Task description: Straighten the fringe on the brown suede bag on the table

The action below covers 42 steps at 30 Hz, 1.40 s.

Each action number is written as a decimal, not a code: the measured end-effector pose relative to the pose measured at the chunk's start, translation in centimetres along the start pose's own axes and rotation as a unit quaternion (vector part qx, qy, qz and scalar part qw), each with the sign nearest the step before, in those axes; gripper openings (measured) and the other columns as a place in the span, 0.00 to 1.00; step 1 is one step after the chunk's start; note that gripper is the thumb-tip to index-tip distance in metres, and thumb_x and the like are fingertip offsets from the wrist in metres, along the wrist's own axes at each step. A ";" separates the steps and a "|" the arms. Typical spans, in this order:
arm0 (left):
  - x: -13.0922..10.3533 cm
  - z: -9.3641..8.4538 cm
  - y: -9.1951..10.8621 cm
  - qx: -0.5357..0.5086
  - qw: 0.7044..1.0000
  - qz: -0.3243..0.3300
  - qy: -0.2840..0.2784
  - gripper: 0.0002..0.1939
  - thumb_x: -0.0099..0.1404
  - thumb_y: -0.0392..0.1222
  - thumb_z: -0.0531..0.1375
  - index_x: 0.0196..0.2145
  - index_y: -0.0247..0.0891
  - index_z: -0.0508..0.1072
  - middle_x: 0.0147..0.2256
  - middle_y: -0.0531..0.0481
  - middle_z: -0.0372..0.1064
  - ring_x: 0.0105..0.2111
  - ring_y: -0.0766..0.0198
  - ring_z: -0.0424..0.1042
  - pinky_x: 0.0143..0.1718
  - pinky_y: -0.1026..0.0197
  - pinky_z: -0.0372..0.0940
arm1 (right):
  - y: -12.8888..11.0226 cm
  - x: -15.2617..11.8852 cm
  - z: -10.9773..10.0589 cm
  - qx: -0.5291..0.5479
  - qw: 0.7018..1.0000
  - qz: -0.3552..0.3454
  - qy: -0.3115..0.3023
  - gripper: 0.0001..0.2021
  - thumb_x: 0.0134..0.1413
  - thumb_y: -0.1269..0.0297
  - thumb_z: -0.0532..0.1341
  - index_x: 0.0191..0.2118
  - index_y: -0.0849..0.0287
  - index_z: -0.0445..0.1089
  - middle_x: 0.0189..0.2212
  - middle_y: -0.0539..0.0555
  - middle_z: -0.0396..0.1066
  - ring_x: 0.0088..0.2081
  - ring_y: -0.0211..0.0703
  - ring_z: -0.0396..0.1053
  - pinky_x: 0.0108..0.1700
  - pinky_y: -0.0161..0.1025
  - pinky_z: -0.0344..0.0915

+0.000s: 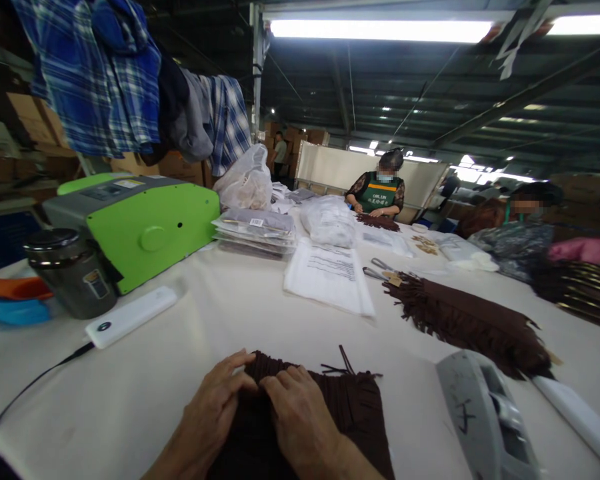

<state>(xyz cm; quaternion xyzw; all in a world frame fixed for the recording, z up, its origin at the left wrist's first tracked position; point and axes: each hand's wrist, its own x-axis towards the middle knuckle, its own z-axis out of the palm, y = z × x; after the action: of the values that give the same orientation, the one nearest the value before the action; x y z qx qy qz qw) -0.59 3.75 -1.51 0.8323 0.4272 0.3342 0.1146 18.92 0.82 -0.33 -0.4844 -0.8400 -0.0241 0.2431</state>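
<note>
A dark brown fringed garment (360, 413) lies on the white table (145, 393) right in front of me, with gathered cloth along its far edge and a few thin strips sticking out there. My left hand (215, 400) pinches the far left corner of this garment between thumb and fingers. Close beside it, my right hand (300, 413) has its fingers curled onto the same gathered edge. The fingertips of both hands are partly hidden in the dark folds. The near end of the garment runs out of the picture under my forearms.
To the right are a grey tape dispenser (485, 413) and a folded brown fringed garment (475, 313) with scissors (377, 269) beyond. At left stand a green machine (155, 227), a dark jar (73, 273) and a white power bank (133, 317). Co-workers (383, 193) sit across the table.
</note>
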 end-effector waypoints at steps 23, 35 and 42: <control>2.8 0.2 2.1 0.102 0.955 0.259 -0.099 0.26 0.66 0.56 0.59 0.60 0.51 0.62 0.53 0.54 0.72 0.51 0.57 0.72 0.55 0.56 0.62 | 12.2 -4.3 -12.9 0.133 0.922 0.363 -0.032 0.08 0.57 0.68 0.57 0.38 0.57 0.74 0.37 0.53 0.77 0.40 0.43 0.73 0.44 0.37 0.64; 14.3 10.1 9.8 0.059 0.930 -0.034 -0.361 0.17 0.69 0.38 0.46 0.47 0.36 0.70 0.39 0.36 0.76 0.40 0.43 0.76 0.40 0.45 0.67 | 16.7 -6.8 -9.3 0.271 0.839 0.441 -0.168 0.18 0.64 0.56 0.46 0.40 0.60 0.68 0.27 0.55 0.75 0.25 0.41 0.73 0.25 0.34 0.64; 14.8 11.9 9.4 -0.131 0.917 -0.043 -0.374 0.21 0.66 0.37 0.46 0.52 0.36 0.68 0.49 0.41 0.73 0.48 0.56 0.72 0.52 0.56 0.63 | 16.4 -4.3 -8.0 0.310 0.868 0.366 -0.127 0.17 0.60 0.52 0.55 0.42 0.58 0.75 0.36 0.54 0.76 0.40 0.45 0.70 0.42 0.38 0.62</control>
<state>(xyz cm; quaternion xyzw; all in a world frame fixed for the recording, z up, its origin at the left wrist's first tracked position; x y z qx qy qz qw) 19.24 10.81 0.75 0.8551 0.3411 0.0465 0.3877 37.32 3.81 1.63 -0.6560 -0.5902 0.3899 0.2632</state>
